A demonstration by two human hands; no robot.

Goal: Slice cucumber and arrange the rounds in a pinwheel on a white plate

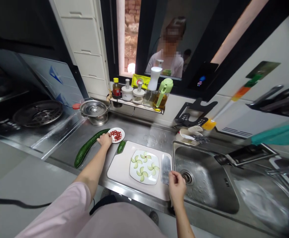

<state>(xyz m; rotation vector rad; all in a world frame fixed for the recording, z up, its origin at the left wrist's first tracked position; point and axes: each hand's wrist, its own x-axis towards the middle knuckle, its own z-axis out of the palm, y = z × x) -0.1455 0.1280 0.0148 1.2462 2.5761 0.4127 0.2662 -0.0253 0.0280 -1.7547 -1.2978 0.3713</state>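
Observation:
My left hand (pixel 105 140) has its fingers closed at the left rim of a small white dish (pixel 121 130) of red bits. Beside it lies a long cucumber (pixel 86 149). A short cucumber piece (pixel 121 146) rests at the corner of the white cutting board (pixel 119 167). On the board, a square white plate (pixel 148 180) carries several pinwheels of pale green slices. A cleaver (pixel 166 167) lies to the right of the plate. Over its lower end hovers my right hand (pixel 176 185), fingertips pinched together; what they hold, if anything, is too small to make out.
The sink (pixel 201 178) adjoins the board on the right. A lidded steel pot (pixel 95 110) and a stove burner (pixel 39 112) are at the left. Behind, a rack (pixel 137 104) holds seasoning jars and an oil bottle (pixel 161 96). A faucet (pixel 248 155) reaches over the sink's right side.

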